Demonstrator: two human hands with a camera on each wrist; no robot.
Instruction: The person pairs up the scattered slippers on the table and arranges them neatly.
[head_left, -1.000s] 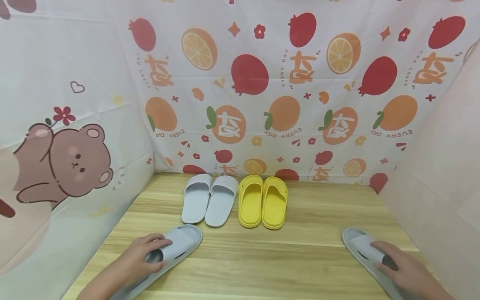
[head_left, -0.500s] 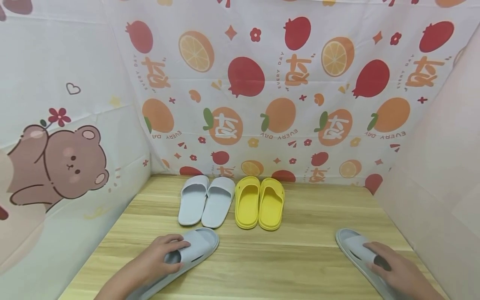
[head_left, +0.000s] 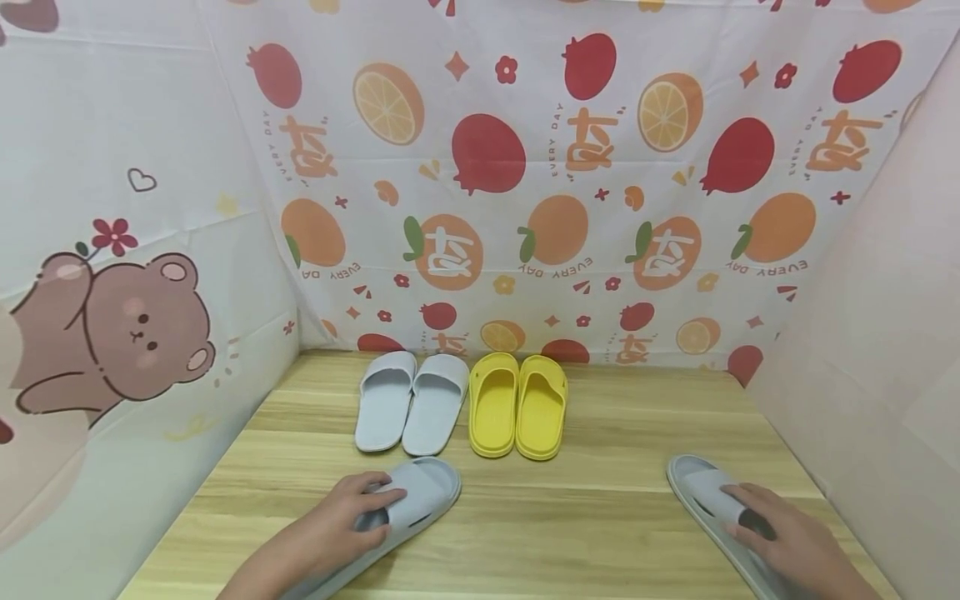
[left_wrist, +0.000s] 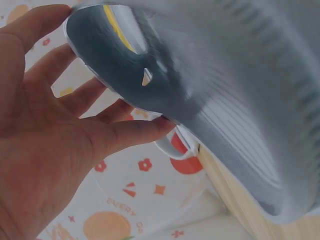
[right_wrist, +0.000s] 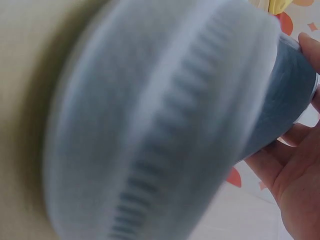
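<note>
In the head view, my left hand (head_left: 341, 525) spans the strap of a grey slipper (head_left: 427, 490), fingers over its top and thumb at its side. The toe points away and to the right. The left wrist view shows the fingertips along the edge of the strap (left_wrist: 100, 47). On the right, my right hand (head_left: 791, 537) grips a matching grey slipper (head_left: 701, 485) across its strap, toe angled to the left. Its sole (right_wrist: 115, 130), blurred and close, fills much of the right wrist view. Both heels run out of the head view's bottom.
A pale grey pair of slippers (head_left: 435, 417) stands by the back wall, with a yellow pair (head_left: 540, 417) beside it to the right. The left slipper's toe reaches close to the pale pair. Printed cloth (head_left: 487, 208) hangs behind the wood-grain surface (head_left: 585, 517).
My left hand has carried its grey slipper to the right, toward the middle. The right hand and its slipper have shifted slightly left in view, as the head view itself has moved a little.
</note>
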